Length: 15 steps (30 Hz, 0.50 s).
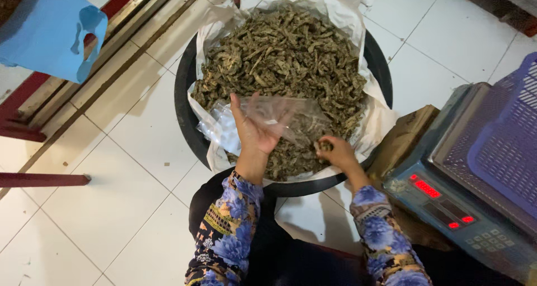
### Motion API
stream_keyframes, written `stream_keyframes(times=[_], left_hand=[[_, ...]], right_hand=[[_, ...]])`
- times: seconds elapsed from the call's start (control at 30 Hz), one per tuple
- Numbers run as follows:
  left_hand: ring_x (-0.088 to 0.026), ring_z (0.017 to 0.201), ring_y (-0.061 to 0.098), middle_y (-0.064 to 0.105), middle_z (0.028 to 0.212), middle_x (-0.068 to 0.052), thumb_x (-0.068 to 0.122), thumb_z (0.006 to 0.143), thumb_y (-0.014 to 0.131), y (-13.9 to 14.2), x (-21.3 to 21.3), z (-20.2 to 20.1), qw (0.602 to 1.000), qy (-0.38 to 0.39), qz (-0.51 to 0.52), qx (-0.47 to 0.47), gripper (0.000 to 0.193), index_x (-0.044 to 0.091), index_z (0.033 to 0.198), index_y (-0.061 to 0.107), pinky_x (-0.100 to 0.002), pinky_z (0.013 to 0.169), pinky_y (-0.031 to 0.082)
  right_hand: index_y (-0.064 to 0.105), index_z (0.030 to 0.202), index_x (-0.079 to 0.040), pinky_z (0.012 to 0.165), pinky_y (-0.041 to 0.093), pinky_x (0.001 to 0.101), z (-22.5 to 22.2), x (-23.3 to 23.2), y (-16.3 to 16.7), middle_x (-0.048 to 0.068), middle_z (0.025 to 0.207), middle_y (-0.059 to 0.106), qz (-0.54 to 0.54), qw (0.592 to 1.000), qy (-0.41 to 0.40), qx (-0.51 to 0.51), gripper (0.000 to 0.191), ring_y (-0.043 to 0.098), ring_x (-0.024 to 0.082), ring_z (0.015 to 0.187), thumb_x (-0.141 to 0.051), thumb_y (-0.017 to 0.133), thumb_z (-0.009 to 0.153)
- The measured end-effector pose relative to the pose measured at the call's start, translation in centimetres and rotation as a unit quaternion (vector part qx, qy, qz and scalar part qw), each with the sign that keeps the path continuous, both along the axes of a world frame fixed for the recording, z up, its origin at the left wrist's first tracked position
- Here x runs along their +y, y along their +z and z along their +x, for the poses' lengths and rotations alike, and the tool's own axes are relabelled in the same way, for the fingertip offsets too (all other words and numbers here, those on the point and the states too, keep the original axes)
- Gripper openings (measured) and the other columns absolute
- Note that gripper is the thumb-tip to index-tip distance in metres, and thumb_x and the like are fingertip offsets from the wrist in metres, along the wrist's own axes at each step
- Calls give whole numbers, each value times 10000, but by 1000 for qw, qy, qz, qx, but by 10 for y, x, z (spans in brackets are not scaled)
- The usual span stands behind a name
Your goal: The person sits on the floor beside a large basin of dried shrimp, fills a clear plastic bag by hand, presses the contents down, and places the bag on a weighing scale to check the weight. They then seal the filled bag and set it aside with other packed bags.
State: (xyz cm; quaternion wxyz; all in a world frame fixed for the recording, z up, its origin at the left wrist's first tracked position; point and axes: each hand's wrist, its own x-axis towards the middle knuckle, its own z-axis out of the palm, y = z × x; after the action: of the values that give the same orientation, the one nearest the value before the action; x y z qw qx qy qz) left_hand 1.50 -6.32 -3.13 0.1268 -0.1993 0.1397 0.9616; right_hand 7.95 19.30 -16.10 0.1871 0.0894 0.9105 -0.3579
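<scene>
— Left hand (253, 130) is up over the near side of the basin, fingers spread, holding a clear plastic bag (285, 118) by its mouth; see how the bag stands open towards the other hand?

— Yes; I take it that is so the opening stays wide; the right hand (335, 150) is closed around a small clutch of the dried brown-green pieces (288, 57), just beside the bag's lower edge, resting on the heap.

— And the heap itself lies in the black round basin (187, 84) on the white tiled floor (112, 180), with a white sheet (375, 124) lining it, probably to keep the pieces off the basin wall; the sheet folds out over the rim on both sides.

— More clear bags (219, 130) lie flat on the lining at the left, near the holding hand; handy placing, I judge.

— To the right sits a grey-blue weighing scale (447, 208) with red lit digits on its front panel and a keypad below; a purple slatted basket (506, 146) rests on its platform; a brown cardboard piece (403, 138) is wedged between scale and basin.

— Top left, a pale blue plastic bag (47, 31) hangs near a red frame (25, 104); no label that I can make out on any bag.
</scene>
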Motion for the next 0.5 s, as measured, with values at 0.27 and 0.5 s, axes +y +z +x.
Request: stream_keyframes(times=[0.27,0.5], left_hand=[[-427,1308,557,546,1456,-264,860,803,531,-29,15,-10,998,-28,2,59,1170,-72,1499,404,-619,1101,404],[-414,1305,573,565,1423,-264,889,787,459,-31,40,-2,998,-52,-34,-28,1148,-50,1448,463,-579,1136,438]], right_hand=[[613,1318,-35,913,591,314,22,36,94,71,1234,634,-443,845,-256,156,491,654,160,1076,27,749,850],[582,1382,-39,1065,575,343,68,12,185,118,1452,538,-228,810,-176,511,519,625,201,1242,-3,810,917]])
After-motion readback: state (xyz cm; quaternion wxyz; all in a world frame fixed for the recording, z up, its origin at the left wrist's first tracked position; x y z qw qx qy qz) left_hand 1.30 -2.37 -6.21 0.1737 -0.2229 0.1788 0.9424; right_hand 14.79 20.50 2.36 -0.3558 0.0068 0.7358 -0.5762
